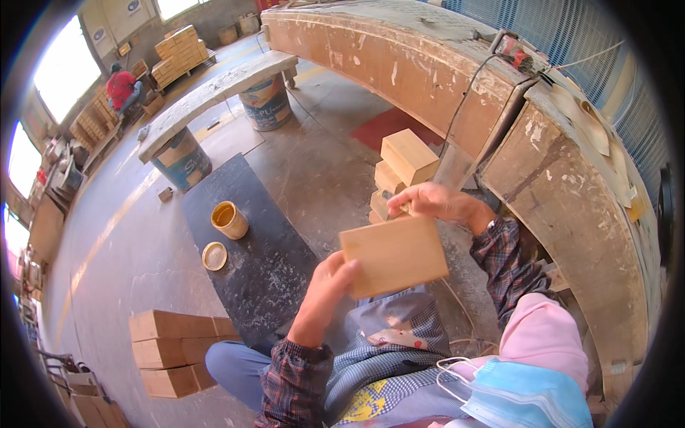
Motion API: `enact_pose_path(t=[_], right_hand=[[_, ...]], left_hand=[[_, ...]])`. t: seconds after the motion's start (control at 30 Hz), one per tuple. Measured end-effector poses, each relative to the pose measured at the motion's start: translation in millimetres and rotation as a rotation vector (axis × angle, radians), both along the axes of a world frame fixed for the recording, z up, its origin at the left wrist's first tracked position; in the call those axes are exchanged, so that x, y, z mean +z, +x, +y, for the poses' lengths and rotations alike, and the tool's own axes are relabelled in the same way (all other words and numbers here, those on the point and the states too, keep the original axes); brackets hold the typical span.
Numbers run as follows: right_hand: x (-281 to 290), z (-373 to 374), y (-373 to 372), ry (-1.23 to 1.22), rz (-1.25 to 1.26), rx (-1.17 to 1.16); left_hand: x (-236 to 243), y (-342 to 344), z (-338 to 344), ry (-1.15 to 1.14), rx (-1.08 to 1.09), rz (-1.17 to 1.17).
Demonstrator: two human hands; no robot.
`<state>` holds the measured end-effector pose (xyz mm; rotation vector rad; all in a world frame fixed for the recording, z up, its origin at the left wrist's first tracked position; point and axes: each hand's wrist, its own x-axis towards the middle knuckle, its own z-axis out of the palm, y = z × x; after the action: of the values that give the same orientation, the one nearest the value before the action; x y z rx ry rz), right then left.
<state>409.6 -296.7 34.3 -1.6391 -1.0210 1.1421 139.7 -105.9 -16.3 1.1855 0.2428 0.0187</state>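
Observation:
My left hand (330,285) grips a pale wooden block or panel (392,257) by its left side. My right hand (439,205) is closed just above the panel's upper right edge, on a small object too blurred and hidden to name. Behind my right hand, several pale wooden boxes (409,154) are stacked on the floor. Left of my hands, a dark board (264,292) on the floor bears an open jar of yellow-brown paste (230,227) and a white round lid (215,256).
Brown wooden boxes (166,349) lie stacked at lower left. A worn bench (560,214) curves along the right, with a red power tool (515,53) on it. A slab (214,85) rests on buckets (264,107). A person in red (121,89) sits farther off at upper left.

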Motion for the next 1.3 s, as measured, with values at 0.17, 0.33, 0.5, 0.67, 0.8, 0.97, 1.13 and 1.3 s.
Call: enact_pose_path(t=[0.17, 0.33, 0.5, 0.67, 0.8, 0.97, 1.13, 1.3], right_hand=[[33.8, 2.5, -11.0, -0.094, 0.183, 0.389], [51.3, 20.4, -17.6, -0.132, 0.161, 0.353], [68.5, 76.4, 18.8, -0.08, -0.214, 0.231], [12.3, 157.5, 64.9, -0.151, -0.683, -0.043], [-120.3, 243.6, 84.9, -0.279, -1.01, -0.197], [-269.5, 311.4, 74.1, -0.419, -0.927, -0.25], [-370.8, 351.2, 47.1, -0.37, -0.919, -0.304], [-438.4, 358.3, 40.9, -0.29, -0.99, -0.247]], left_hand=[[20.9, -4.3, -1.8, 0.056, -0.089, -0.063], [31.3, 4.7, 1.8, 0.143, -0.121, -0.052], [5.1, 11.5, 28.5, 0.04, 0.158, -0.251], [-58.2, -43.6, 104.0, 0.98, 0.633, 0.061], [-103.3, -111.0, 158.0, 1.269, 0.84, 0.58], [-129.7, -134.3, 179.9, 1.072, 0.785, 0.815], [-121.0, -136.2, 187.9, 1.01, 0.624, 0.918], [-104.2, -132.9, 192.4, 0.789, 0.517, 1.011]])
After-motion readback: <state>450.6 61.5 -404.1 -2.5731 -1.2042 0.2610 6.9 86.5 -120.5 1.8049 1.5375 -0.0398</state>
